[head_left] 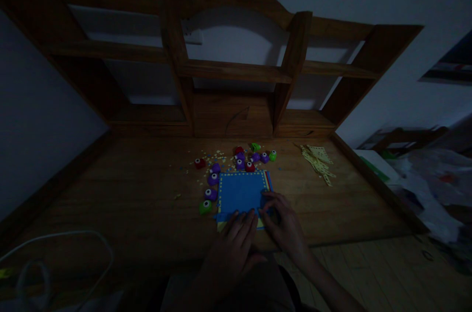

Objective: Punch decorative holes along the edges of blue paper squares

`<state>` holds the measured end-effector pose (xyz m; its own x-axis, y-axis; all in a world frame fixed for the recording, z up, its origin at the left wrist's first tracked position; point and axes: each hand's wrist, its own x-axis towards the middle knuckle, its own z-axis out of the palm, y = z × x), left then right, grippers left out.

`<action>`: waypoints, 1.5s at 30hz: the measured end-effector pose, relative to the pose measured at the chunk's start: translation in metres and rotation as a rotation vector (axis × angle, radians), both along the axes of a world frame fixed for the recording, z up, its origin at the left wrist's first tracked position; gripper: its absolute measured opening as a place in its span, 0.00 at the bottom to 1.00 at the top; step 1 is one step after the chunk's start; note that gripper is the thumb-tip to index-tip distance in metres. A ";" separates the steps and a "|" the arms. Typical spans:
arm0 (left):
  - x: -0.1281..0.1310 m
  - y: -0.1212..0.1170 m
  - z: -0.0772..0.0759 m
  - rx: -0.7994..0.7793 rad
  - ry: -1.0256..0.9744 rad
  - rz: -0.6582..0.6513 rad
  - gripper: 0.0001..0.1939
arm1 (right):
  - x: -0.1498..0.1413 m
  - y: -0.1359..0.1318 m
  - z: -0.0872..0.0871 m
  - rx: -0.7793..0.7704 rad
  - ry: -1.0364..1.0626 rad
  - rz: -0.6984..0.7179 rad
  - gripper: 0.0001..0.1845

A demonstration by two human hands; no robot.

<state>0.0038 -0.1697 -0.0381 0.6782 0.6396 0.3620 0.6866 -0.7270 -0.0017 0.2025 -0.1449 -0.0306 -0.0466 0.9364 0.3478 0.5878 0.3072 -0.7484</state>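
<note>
Left hand (236, 239): grip released; fingers extended and laid over the near edge of the sheet (241, 191). Right hand (285, 223): thumb and index finger bent toward each other at the near right corner of the sheet; cannot tell whether anything is pinched between them. The sheet, blue with a border of pale dots, lies flat on the desk (147, 189), directly ahead of both hands. A blue strip (221, 216) juts out to the left of the left fingertips. A red edge (268, 178) shows just beyond the right fingertips.

Obstructions around the grip: small punches with round white marks crowd 2 sides of the sheet. To the left of the left hand, 1 green punch (205, 208) sits nearest, with purple punches (210, 195) in a row beyond it. Past the far edge, red, purple and green punches stand in a cluster, among them 1 red punch (250, 167) close to that edge. Loose scraps (210, 158) are scattered beyond the left row.

Well apart from the right hand, ahead and to its right: a heap of yellow offcuts (317, 160). Farther right: a plastic bag (431, 179). Far left of the left hand: a white cable (66, 232). Beyond all punches: a wooden shelf (236, 72)
</note>
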 end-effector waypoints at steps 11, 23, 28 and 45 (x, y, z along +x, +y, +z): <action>0.002 0.001 0.001 0.042 -0.034 0.017 0.35 | 0.001 -0.001 0.001 -0.003 0.018 -0.013 0.02; 0.010 0.003 -0.008 0.108 -0.089 0.017 0.27 | -0.001 -0.013 0.008 0.134 -0.180 0.008 0.19; 0.012 0.001 -0.011 0.122 -0.078 0.017 0.28 | 0.003 -0.036 0.010 0.252 -0.528 0.176 0.26; 0.001 0.001 0.004 0.056 -0.013 -0.025 0.37 | 0.021 -0.052 0.014 0.188 -0.609 0.069 0.27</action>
